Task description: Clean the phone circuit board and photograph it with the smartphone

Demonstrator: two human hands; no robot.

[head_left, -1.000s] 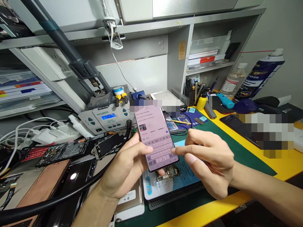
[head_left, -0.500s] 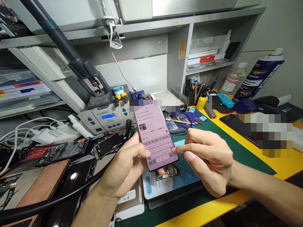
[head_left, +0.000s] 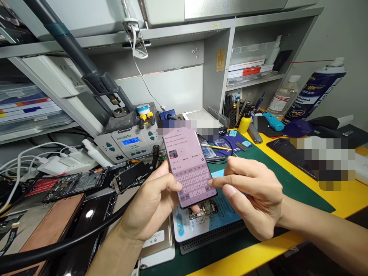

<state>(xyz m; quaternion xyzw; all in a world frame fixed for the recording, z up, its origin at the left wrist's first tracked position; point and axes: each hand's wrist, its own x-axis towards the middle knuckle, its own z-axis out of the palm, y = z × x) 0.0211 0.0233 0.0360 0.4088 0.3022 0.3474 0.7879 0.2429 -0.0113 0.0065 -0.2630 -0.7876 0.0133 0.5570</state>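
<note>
My left hand holds a smartphone upright at a slight tilt, its thumb over the left edge of the screen. The lit screen shows an on-screen keyboard below some text and a small picture. My right hand holds nothing. Its index finger is stretched out, with the tip at the right side of the keyboard; the thumb is apart and the other fingers are curled. Below the phone, partly hidden by it, a circuit board lies on a blue and white work pad.
A black hose crosses the left foreground over several phone parts. Behind stands a grey soldering station. At the right are a black phone, a clear bottle and a spray can on the yellow table. Shelves rise behind.
Both hands and the phone stay almost in place. The view has shifted very slightly.
</note>
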